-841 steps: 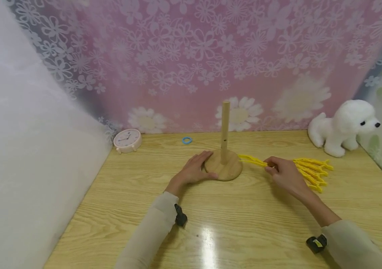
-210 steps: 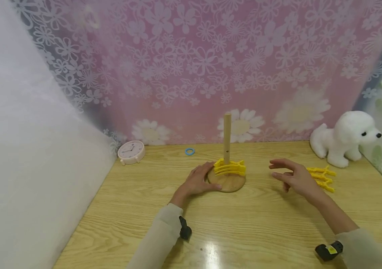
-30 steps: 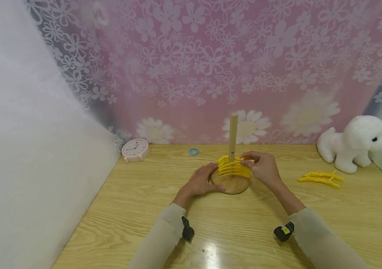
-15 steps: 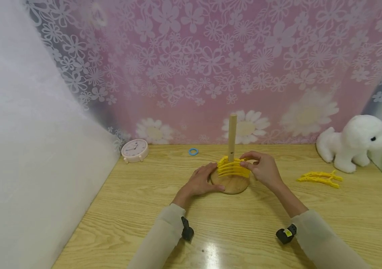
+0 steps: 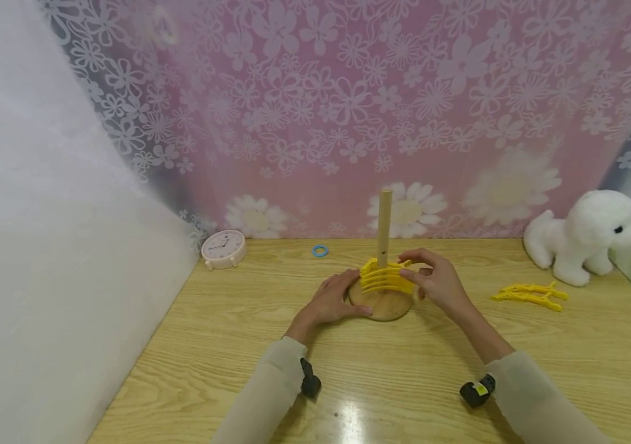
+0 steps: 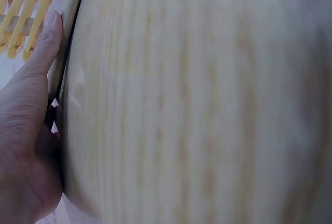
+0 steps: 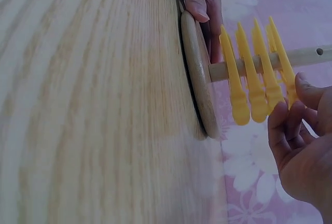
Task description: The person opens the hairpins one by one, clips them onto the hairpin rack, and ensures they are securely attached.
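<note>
A wooden stand, with a round base [image 5: 384,310] and an upright post [image 5: 384,223], stands mid-table. My left hand [image 5: 332,299] holds the base's left edge, thumb toward the front and fingers toward the back. Several yellow hair clips [image 7: 258,92] are clamped across the lower post, stacked one above another. Around the handle end of the topmost clip [image 7: 281,58], my right hand [image 5: 441,287] has its thumb and index finger apart, with the yellow handle showing between them. Two more yellow hair clips [image 5: 532,295] lie side by side on the table to the right.
A pink clock [image 5: 224,249] lies at the back left of the table [image 5: 271,394]. Behind the stand's left side is a blue ring [image 5: 320,251]. A white plush dog [image 5: 581,237] sits at the back right. A flowered pink curtain [image 5: 315,154] hangs along the rear edge.
Compared with 28 seconds ago, clips have gone from the right-hand pile onto the post. In the last half second my right fingers loosened and shifted slightly right from the top clip.
</note>
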The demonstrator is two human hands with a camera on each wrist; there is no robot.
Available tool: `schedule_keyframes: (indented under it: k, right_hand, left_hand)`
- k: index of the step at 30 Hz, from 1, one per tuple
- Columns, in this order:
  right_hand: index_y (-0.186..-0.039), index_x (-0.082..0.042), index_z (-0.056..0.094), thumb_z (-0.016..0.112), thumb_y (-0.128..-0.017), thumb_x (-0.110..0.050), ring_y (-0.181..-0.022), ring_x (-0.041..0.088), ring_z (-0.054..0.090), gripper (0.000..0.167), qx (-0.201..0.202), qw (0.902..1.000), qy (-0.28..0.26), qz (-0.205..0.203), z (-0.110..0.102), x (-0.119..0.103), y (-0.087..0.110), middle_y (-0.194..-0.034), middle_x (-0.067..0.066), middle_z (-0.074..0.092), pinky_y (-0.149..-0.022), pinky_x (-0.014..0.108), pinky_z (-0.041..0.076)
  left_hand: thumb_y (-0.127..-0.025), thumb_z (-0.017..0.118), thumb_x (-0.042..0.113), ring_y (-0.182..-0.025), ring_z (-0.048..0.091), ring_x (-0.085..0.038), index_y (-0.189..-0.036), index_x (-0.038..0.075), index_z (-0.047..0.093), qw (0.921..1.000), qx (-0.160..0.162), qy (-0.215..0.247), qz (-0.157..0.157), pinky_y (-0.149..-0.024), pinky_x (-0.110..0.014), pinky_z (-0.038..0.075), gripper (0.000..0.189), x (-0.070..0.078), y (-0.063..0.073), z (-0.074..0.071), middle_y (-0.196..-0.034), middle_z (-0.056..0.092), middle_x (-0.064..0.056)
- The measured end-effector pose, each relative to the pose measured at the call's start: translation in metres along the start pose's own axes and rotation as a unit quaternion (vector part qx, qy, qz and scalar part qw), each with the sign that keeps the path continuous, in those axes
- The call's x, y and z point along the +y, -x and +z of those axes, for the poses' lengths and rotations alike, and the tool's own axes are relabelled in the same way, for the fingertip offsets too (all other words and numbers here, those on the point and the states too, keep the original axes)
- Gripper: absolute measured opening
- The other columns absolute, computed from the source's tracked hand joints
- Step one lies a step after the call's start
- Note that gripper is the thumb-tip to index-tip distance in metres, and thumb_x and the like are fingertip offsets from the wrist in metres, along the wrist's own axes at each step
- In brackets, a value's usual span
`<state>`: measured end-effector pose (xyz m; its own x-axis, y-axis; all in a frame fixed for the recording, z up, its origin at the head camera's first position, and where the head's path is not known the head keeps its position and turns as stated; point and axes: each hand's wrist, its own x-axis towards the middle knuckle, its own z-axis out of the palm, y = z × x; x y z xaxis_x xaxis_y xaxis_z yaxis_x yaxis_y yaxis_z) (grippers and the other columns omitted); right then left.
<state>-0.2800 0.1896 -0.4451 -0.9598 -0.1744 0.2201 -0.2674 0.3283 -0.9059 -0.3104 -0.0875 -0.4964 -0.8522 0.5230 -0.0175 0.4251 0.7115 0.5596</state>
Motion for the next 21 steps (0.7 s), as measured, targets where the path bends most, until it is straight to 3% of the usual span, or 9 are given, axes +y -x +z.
schedule_keyframes:
  k: [10,18,21]
  right_hand:
    - [-0.140,-0.005,0.059,0.071,-0.101,-0.024,-0.052,0.026,0.055,0.044,-0.006,0.9999,-0.011,-0.007,-0.026,0.005,0.020,-0.132,0.019,0.064,-0.052,0.038,0.056]
    - [-0.140,-0.007,0.058,0.072,-0.101,-0.025,-0.053,0.028,0.057,0.045,0.008,0.9997,0.023,0.007,-0.066,0.021,0.041,-0.120,-0.012,0.068,-0.053,0.037,0.057]
    - [-0.139,-0.006,0.058,0.072,-0.101,-0.025,-0.054,0.028,0.058,0.045,0.012,0.9990,0.040,0.016,-0.084,0.030,0.050,-0.118,-0.015,0.067,-0.053,0.036,0.056]
  left_hand:
    - [-0.091,0.073,0.061,-0.160,0.017,-0.019,-0.167,0.025,0.026,1.0000,0.000,-0.004,0.004,-0.130,-0.043,0.011,0.097,0.001,0.000,0.000,-0.172,0.024,0.004]
    - [-0.091,0.072,0.063,-0.160,0.017,-0.020,-0.167,0.025,0.025,1.0000,-0.001,-0.006,0.000,-0.130,-0.044,0.011,0.098,0.000,0.001,0.000,-0.172,0.023,0.004]
    - [-0.091,0.071,0.063,-0.160,0.017,-0.020,-0.167,0.025,0.025,0.9999,0.000,-0.009,0.004,-0.130,-0.044,0.011,0.097,0.000,0.000,0.001,-0.172,0.023,0.004]
